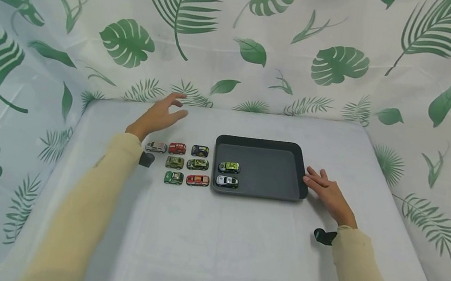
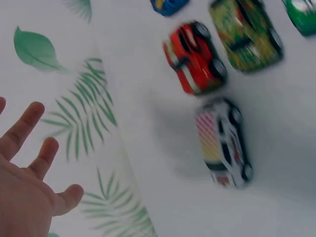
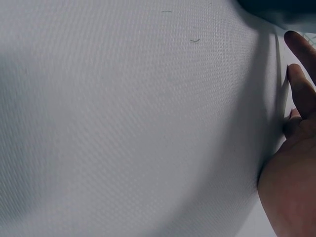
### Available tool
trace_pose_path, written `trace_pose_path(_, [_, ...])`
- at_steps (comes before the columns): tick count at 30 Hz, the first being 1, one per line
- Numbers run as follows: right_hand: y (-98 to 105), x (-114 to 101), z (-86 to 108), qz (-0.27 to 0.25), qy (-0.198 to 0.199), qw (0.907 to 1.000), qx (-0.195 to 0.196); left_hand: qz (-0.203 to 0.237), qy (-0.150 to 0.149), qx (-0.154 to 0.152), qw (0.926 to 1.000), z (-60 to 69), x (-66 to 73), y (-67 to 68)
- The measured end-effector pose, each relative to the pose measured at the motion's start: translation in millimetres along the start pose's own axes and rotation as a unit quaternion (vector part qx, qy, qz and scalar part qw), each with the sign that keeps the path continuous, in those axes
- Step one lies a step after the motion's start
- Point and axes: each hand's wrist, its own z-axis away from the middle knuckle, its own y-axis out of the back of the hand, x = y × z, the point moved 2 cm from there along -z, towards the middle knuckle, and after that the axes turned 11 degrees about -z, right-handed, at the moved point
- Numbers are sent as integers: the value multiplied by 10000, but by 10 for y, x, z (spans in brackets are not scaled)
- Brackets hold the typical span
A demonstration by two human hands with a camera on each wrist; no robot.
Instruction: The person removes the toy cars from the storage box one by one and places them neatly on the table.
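My left hand is held over the far left of the table, fingers spread, holding nothing. Nearest to it is a white toy car, beside a red toy car; the left wrist view shows both. A dark blue toy car, camouflage ones, a green one and a red-orange one stand left of a dark grey tray. Inside its left end are a yellow-green car and a white-and-black car. My right hand lies by the tray's right rim, fingers extended; whether they touch it I cannot tell.
A white cloth covers the table. Behind and at the sides hangs a white curtain printed with green leaves. Each wrist carries a small black camera mount.
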Motion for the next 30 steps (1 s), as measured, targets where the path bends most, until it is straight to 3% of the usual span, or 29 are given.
trace_pose_path(8, [-14, 25, 8, -26, -100, 9999, 44, 168, -473, 50, 9987, -217, 409, -195])
trace_pose_path(15, [-21, 37, 10, -45, -80, 10000, 18, 148, -868, -161, 9960, -358, 746, -400])
trace_pose_path(23, [-30, -20, 17, 18, -12, 10000, 25, -440, -1069, -421, 9924, -430, 975, -644])
trace_pose_path(30, [-12, -16, 0, -26, -39, 10000, 51, -923, -1163, -820, 9855, -470, 1152, -861])
